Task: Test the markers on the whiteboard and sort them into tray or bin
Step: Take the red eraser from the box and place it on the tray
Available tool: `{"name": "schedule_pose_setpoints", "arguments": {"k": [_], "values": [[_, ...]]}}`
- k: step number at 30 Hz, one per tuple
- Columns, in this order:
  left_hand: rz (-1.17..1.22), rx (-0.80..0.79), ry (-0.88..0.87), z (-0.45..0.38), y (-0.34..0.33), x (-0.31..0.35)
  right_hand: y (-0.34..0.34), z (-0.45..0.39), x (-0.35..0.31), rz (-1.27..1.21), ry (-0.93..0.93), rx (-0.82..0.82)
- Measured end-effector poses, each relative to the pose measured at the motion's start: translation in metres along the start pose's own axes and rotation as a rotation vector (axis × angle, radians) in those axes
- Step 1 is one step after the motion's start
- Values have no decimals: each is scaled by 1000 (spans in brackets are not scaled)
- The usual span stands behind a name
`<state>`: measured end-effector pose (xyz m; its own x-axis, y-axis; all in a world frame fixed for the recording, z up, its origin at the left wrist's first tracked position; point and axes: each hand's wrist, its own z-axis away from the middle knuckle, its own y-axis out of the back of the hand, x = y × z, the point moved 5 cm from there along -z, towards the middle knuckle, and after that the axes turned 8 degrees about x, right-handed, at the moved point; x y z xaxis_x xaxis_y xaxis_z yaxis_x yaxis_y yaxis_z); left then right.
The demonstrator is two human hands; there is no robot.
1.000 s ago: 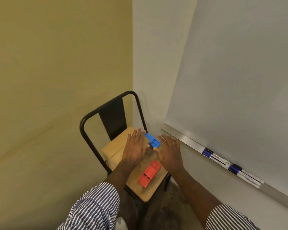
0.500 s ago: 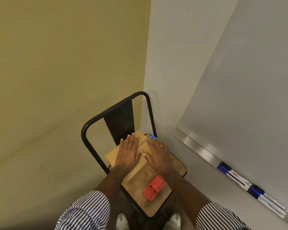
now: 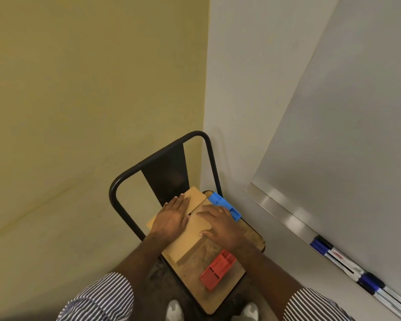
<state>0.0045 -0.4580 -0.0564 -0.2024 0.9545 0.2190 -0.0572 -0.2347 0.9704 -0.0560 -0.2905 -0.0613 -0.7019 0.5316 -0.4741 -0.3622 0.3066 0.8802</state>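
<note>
Along the whiteboard ledge (image 3: 285, 218) at the lower right, several markers (image 3: 333, 254) with blue and black caps are laid end to end, below the whiteboard (image 3: 357, 135). Well apart from them, a blue tray (image 3: 225, 205) is seen at the far right corner of the chair seat (image 3: 220, 295), and a red tray (image 3: 218, 269) near the seat's front edge. A cardboard box (image 3: 190, 237) is set on the seat's back half, between the trays. The left hand (image 3: 171, 218) is laid flat on the box's left flap, fingers straight and released. The right hand (image 3: 220, 225) is pressed on the right flap, fingers spread and relaxed, with nothing grasped; its far side lies just beside the blue tray. Striped sleeves (image 3: 97, 297) and white shoe tips (image 3: 174, 309) are visible at the bottom. The black metal chair back (image 3: 164, 172) is set in the corner of a yellow wall (image 3: 90, 100) and a white one.
</note>
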Motion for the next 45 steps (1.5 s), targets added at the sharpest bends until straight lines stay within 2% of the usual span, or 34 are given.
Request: {"name": "schedule_pose_setpoints", "arguments": {"k": [5, 8, 12, 17, 19, 23, 28, 30, 34, 36, 37, 40, 45], "values": [[78, 110, -73, 2, 36, -1, 3, -18, -14, 179, 151, -213], [15, 201, -124, -2, 57, -8, 8, -32, -29, 317, 224, -291], [-36, 224, -183, -6, 74, -18, 17, -36, -44, 423, 337, -181], [-269, 189, -230, -6, 79, -16, 31, 0, -40, 376, 419, 26], [-320, 178, -278, -4, 75, -13, 31, 28, -33, 327, 347, 53], [-452, 136, -268, 1, 56, -18, 21, 83, -18, 244, 216, 96], [-675, 68, -320, 23, 37, -15, -1, 96, -3, 181, -9, -37], [-630, 83, -409, 34, 37, -3, 0, 80, -6, 140, -90, -43], [-248, 161, -709, 57, 45, 23, 18, 33, -26, 146, -119, 75], [-92, 125, -888, 65, 38, 28, 20, 10, -31, 163, -146, 107], [-66, 53, -911, 67, 31, 28, 18, 1, -31, 174, -168, 116], [-62, -135, -809, 60, 9, 26, 9, -18, -30, 252, -239, 48], [-86, -213, -635, 51, -3, 18, -4, -24, -23, 292, -272, 24]]}}
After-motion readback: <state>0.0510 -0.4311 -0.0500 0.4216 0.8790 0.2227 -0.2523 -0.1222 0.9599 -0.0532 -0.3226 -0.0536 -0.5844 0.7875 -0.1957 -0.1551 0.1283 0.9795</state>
